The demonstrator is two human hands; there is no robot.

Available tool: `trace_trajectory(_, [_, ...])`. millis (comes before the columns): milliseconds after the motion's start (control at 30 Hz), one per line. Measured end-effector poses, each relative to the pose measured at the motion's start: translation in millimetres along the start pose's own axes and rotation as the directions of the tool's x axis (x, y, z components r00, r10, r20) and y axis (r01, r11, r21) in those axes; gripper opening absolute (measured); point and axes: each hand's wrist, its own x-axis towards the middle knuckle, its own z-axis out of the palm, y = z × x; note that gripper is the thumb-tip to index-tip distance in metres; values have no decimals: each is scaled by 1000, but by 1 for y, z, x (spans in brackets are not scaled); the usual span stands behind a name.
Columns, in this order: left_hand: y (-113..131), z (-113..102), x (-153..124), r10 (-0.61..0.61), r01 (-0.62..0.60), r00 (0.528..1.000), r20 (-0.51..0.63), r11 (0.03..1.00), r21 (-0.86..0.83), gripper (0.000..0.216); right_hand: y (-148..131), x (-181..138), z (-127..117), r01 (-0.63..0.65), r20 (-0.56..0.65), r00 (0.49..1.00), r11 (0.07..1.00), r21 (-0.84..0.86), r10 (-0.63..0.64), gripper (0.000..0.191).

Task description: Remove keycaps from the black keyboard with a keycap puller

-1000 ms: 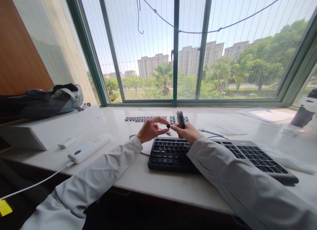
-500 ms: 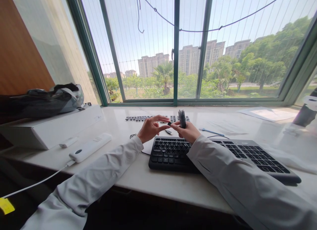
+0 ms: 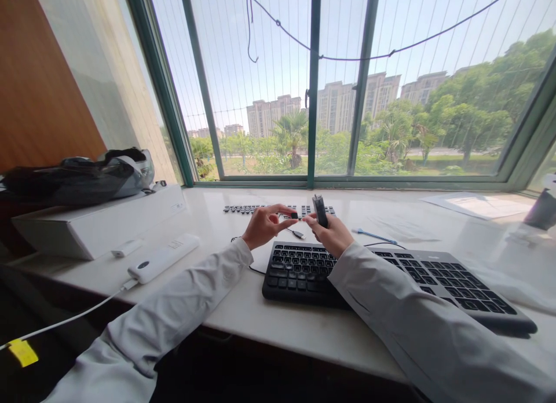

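Observation:
My left hand (image 3: 266,226) pinches a small black keycap (image 3: 294,215) between thumb and index finger. Close to its right, my right hand (image 3: 332,232) is closed around a dark, see-through handheld tool (image 3: 320,211) with small prongs at its upper end; its exact kind is unclear. The right fingertips are just beside the keycap. Below both hands lies a black keyboard (image 3: 299,270), partly covered by my right sleeve. Many of its key positions lack caps, while some caps remain at its lower left.
Rows of loose keycaps (image 3: 243,209) lie behind my hands, near a USB plug (image 3: 296,234). A blue thin tool (image 3: 376,236) rests to the right, with paper (image 3: 475,206) beyond. A white power strip (image 3: 164,258) and white box (image 3: 104,220) stand left.
The keycap was between the fingertips of both hands; now only my left hand holds it, and my right fingertips have drawn slightly away. The camera view has shifted slightly.

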Motion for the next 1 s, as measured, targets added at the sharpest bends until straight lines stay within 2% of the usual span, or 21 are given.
trace_trajectory(133, [-19,-12,10,-37,39,997,-72,999,31,35,-7,-3,-4,51,-122,989,974,-222,-79,22])
trace_trajectory(200, [-35,-24,16,-68,78,992,-108,993,86,36,-11,-4,-8,92,-91,987,937,-338,-129,21])
trace_trajectory(267, [-54,-39,20,-114,138,987,-115,965,224,36,-13,-5,-10,169,0,982,868,-467,-191,20])
trace_trajectory(300, [-64,-48,21,-146,173,984,-105,923,343,33,-14,-6,-11,205,51,976,819,-535,-211,19])
trace_trajectory(367, [-84,-66,20,-226,252,966,-122,733,632,27,-14,-7,-12,255,138,966,712,-655,-218,17])
trace_trajectory(433, [-103,-83,16,-271,305,949,-164,646,699,22,-13,-8,-12,276,190,961,633,-724,-202,16])
trace_trajectory(600, [-145,-112,9,-420,431,876,-236,463,775,24,-13,-7,-14,287,253,958,514,-808,-137,19])
trace_trajectory(733, [-174,-120,14,-520,447,826,-217,369,815,22,-15,-5,-17,292,286,955,426,-856,-80,20])
trace_trajectory(1000, [-212,-113,37,-550,388,819,-165,318,865,26,-14,-5,-17,329,340,940,362,-872,-34,24])
